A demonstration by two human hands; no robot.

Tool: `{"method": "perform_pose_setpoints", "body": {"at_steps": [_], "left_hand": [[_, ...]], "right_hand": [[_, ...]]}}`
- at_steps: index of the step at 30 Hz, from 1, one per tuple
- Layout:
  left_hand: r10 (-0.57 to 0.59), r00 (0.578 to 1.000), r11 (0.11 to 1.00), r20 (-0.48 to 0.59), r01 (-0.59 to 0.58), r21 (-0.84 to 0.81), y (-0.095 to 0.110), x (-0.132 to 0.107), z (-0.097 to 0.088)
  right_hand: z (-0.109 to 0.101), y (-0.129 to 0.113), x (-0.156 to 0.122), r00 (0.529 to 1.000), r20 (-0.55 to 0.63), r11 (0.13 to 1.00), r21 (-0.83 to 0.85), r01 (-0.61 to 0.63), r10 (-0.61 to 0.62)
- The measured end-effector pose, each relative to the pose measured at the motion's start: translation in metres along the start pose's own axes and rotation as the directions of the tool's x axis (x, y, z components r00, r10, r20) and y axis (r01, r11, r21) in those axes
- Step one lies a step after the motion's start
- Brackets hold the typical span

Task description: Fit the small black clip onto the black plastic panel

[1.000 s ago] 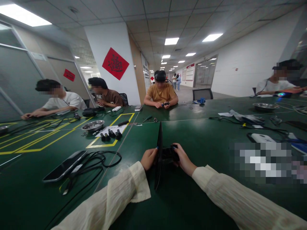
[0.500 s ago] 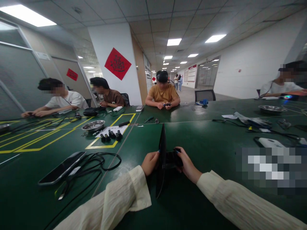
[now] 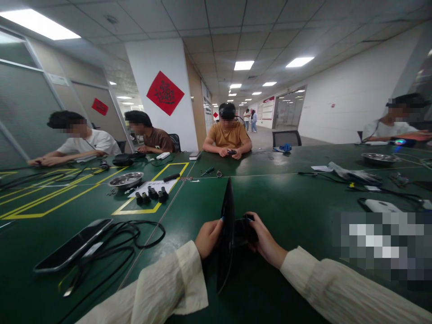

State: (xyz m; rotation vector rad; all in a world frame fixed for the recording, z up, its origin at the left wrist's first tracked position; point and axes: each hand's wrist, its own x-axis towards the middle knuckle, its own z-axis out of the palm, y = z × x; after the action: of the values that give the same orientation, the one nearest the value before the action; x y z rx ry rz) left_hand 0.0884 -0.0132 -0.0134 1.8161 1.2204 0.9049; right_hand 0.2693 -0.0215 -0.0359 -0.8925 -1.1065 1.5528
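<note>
Upright in front of me, seen nearly edge-on, is a thin flat black panel (image 3: 225,256). My left hand (image 3: 208,238) grips it from the left, thumb against its face and the other fingers mostly hidden. A dark, blocky part (image 3: 245,231) juts from the panel's right side; whether it is fixed to the panel I cannot tell. My right hand (image 3: 266,238) is closed around that part, its thumb on top and its fingers partly hidden underneath.
Left of my arm lie a phone-like slab (image 3: 74,245) and a coiled black cable (image 3: 135,245). Beyond stand several black cylindrical pieces (image 3: 151,195) and a metal bowl (image 3: 126,180). A white device (image 3: 383,206) lies right. A co-worker (image 3: 227,135) sits opposite.
The view has shifted slightly, so the table things on the left appear lower and further left. Both hands keep their hold on the black panel and the blocky part.
</note>
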Motion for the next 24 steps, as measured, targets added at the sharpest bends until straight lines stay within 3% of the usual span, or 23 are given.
{"method": "perform_pose_setpoints", "body": {"at_steps": [12,24], "left_hand": [[-0.021,1.0,0.997,0.012,0.022,-0.071,-0.0029,0.0002,0.0011],[-0.004,1.0,1.0,0.022,0.005,-0.018,-0.0006,-0.0001,0.0011]], "right_hand": [[0.001,-0.0023,0.0001,1.0,-0.012,1.0,0.002,-0.011,0.011],[0.0005,-0.0025,0.0001,1.0,-0.004,1.0,0.005,-0.014,0.014]]}}
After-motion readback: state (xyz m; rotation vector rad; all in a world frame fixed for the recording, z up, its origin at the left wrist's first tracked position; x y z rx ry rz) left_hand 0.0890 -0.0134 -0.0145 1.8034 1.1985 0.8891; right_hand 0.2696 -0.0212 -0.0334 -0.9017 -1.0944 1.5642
